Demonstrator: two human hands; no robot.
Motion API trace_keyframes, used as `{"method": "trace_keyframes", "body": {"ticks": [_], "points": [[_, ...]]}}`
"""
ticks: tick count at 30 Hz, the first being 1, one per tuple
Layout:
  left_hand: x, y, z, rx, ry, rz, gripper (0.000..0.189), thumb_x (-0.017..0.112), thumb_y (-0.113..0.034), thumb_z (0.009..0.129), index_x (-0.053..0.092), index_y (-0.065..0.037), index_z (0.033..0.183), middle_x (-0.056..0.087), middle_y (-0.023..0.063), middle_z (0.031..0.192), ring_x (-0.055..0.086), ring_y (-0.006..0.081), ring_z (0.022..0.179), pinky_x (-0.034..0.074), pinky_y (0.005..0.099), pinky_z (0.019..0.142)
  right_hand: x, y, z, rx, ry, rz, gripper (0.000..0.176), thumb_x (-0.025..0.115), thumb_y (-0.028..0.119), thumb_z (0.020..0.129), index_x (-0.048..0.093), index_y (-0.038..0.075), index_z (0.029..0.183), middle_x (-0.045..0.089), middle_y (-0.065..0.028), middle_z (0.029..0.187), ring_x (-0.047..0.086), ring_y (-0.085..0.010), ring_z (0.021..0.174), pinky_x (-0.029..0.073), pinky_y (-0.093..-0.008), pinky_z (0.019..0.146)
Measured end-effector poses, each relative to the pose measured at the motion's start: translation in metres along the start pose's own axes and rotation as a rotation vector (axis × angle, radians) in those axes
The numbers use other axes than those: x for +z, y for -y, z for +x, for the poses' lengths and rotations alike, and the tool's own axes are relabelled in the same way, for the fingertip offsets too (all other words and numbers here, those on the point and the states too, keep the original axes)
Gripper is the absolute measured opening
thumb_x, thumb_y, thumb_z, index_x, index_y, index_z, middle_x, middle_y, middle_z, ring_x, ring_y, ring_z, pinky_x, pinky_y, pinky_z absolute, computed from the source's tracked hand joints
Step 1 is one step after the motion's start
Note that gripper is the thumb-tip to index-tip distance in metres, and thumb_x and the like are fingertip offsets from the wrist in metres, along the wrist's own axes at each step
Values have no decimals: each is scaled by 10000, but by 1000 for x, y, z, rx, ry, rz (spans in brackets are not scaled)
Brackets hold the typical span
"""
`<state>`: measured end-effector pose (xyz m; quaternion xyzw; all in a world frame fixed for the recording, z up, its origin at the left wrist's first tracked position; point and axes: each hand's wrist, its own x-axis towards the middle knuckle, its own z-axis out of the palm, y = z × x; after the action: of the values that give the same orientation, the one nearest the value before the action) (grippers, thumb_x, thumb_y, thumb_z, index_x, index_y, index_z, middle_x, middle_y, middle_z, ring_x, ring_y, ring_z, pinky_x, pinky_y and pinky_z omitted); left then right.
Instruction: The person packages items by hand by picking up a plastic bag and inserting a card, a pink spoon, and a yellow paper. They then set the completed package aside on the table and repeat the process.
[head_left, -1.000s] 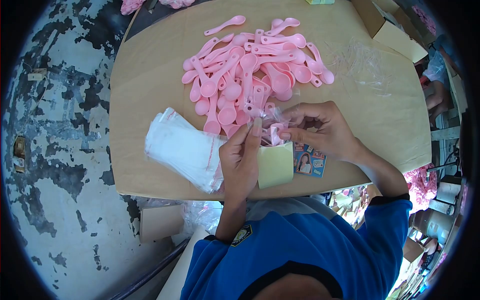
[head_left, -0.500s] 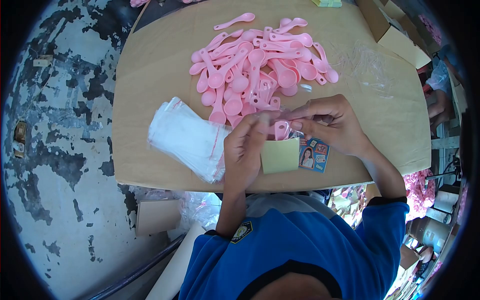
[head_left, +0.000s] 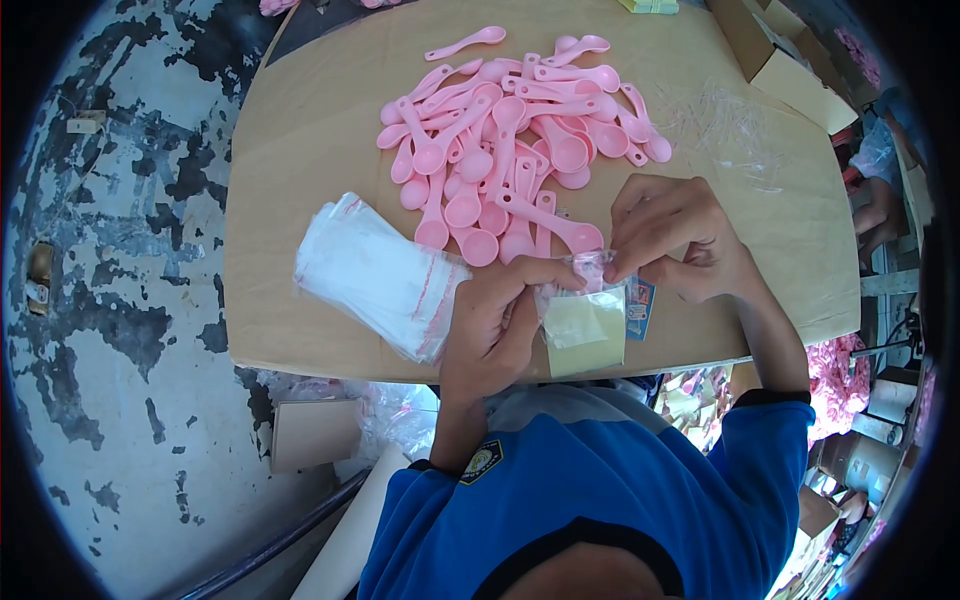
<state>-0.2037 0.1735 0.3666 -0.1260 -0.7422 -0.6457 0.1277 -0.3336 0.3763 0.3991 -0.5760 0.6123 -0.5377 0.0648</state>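
Note:
A clear plastic bag (head_left: 585,318) with a pale yellow card inside is pinched at its upper left by my left hand (head_left: 492,325), thumb over the top. Part of a pink spoon (head_left: 592,270) shows through the film near the bag's mouth. My right hand (head_left: 682,238) has its fingers closed at the bag's upper right corner, its other fingers curled. Partly hidden under the bag lies a blue printed card (head_left: 640,308). Just beyond my hands spreads a pile of pink measuring spoons (head_left: 510,130).
A stack of clear bags (head_left: 375,275) lies to the left of my hands. Thin plastic strips (head_left: 730,130) are scattered at the right, near an open cardboard box (head_left: 790,75). Yellow cards (head_left: 652,6) sit at the far edge of the brown table (head_left: 290,130).
The pink piece between my hands has gone down behind the film with the yellow card. The bag has shifted right and nearer, covering more of the blue card.

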Motion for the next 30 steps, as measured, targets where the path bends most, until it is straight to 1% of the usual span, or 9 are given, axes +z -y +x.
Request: {"method": "trace_keyframes", "body": {"ticks": [2,8,11,15,20,24,26,28,30], "points": [[0,2,1,83,0,51,297,408,134,801,635,34,964,653,92,820,514,83,591,374,250,532,1,0,0,8,9,20,314,625,-102,628,751,82,849,707,-38,774,596,-196,720,470,-312,689],[-4,-2,-3,81,16,-154,169,473,92,803,602,33,895,605,67,743,539,83,586,413,224,514,3,0,0,-37,36,15,293,621,-94,634,741,74,842,707,-47,792,605,-212,729,476,-316,693],[4,-3,-7,49,-72,-115,68,578,68,820,583,18,865,580,56,731,580,69,642,447,207,506,5,4,2,-63,20,-30,324,610,-82,629,737,78,880,698,-50,841,610,-221,756,483,-333,710],[1,-10,-18,-108,-123,-73,172,710,34,795,549,-15,832,578,31,775,587,42,642,456,178,493,11,7,6,-181,67,-279,265,584,-5,643,714,61,865,669,-94,891,604,-260,774,485,-371,678],[-40,-14,-33,-22,-385,-75,243,729,51,778,527,-43,875,584,11,884,576,36,619,452,150,505,15,-4,7,-18,54,-393,284,531,-43,656,678,66,873,661,-79,914,607,-250,840,499,-362,741],[-112,-12,-13,54,-667,121,255,715,44,784,539,-63,934,601,28,932,590,72,803,489,201,675,37,-6,20,141,93,-358,193,555,14,764,673,40,915,662,-114,902,618,-276,862,499,-383,756],[-153,-13,9,-57,-733,33,199,690,-33,835,554,-64,978,633,55,976,602,92,846,485,228,742,53,-7,35,173,113,-373,171,566,112,836,675,23,933,661,-128,894,622,-299,864,495,-404,760],[-188,-7,33,-120,-725,77,251,633,-131,912,559,-39,1133,622,49,1056,604,105,896,488,246,788,65,-13,53,178,155,-423,224,582,200,880,671,14,967,659,-137,905,625,-305,865,494,-407,773],[-208,6,48,-248,-651,125,283,619,-135,910,561,-20,1162,642,106,1053,625,164,929,492,281,818,79,-26,71,153,222,-499,297,603,277,896,663,12,1017,657,-138,936,628,-293,864,498,-392,795]]}}
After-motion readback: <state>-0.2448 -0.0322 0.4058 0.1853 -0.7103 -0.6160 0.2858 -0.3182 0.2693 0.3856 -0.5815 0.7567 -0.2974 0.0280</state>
